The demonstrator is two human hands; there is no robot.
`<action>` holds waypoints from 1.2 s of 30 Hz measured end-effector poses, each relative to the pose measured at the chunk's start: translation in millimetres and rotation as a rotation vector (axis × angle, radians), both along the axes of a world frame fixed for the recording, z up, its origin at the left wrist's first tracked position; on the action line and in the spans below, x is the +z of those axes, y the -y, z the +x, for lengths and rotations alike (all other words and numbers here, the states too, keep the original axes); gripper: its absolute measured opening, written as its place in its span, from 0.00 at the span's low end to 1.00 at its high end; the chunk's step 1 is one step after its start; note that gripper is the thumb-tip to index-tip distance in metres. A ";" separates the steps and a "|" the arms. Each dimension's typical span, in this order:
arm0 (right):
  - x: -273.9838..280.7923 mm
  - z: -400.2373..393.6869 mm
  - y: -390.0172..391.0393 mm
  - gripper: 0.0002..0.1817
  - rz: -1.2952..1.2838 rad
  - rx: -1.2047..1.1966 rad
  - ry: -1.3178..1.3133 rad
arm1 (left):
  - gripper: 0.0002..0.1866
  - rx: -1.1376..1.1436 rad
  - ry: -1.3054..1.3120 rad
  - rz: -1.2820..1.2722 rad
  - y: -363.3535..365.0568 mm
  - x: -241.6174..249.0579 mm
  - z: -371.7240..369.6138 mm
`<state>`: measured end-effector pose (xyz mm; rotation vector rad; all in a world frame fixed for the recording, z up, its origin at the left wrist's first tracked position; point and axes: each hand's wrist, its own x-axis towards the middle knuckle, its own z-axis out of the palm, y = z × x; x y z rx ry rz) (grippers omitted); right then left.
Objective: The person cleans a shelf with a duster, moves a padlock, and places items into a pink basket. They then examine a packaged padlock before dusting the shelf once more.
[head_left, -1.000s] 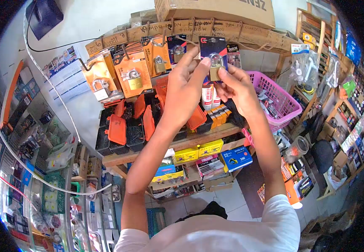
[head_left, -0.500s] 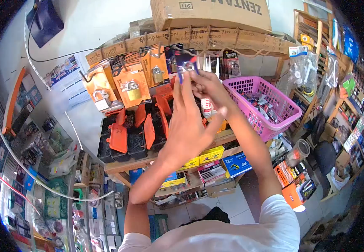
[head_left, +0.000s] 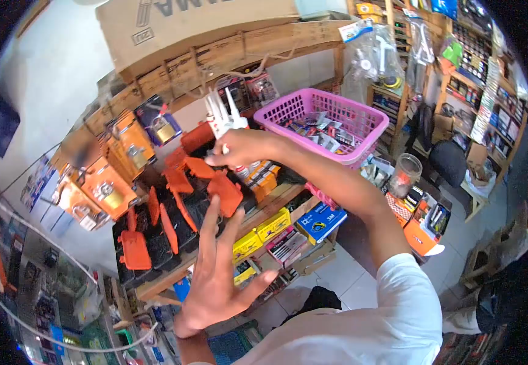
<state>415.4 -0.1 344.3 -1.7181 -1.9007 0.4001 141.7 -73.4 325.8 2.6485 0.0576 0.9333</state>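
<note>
My left hand [head_left: 218, 267] is raised in front of the bench, fingers spread and holding nothing, its fingertips overlapping an orange bin lid [head_left: 223, 193]. Over the back of the bins, my right hand [head_left: 245, 148] has its fingers curled in, right at the white nozzle tubes [head_left: 219, 125] and just above another orange lid [head_left: 199, 167]. I cannot tell what the right fingers grip. A padlock on a dark blue card [head_left: 161, 128] hangs from the rail, away from both hands. Beside it hang padlocks on orange cards [head_left: 104, 185].
A pink basket [head_left: 321, 97] of small packets stands right of my right forearm. Black bins with raised orange lids [head_left: 135, 249] line the bench's left side. Yellow boxes [head_left: 273, 225] and a blue box [head_left: 320, 222] sit below. A large carton [head_left: 197, 30] lies above the wooden rail.
Both hands have come away from the dark blue padlock card, which now hangs free. My left hand dropped lower; my right moved to the tubes. The view has turned rightward.
</note>
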 end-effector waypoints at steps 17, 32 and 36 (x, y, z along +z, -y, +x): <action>-105.5 326.0 -55.0 0.23 -0.310 -0.486 0.569 | 0.42 -0.214 -0.479 -0.011 -12.0 -54.9 95.4; -117.9 370.8 -103.0 0.27 -0.515 -0.407 0.541 | 0.39 -0.117 -0.481 -0.107 -26.0 -65.8 121.7; -108.8 345.4 -74.9 0.29 -0.323 -0.563 0.525 | 0.40 -0.116 -0.522 -0.094 -28.1 -65.1 117.1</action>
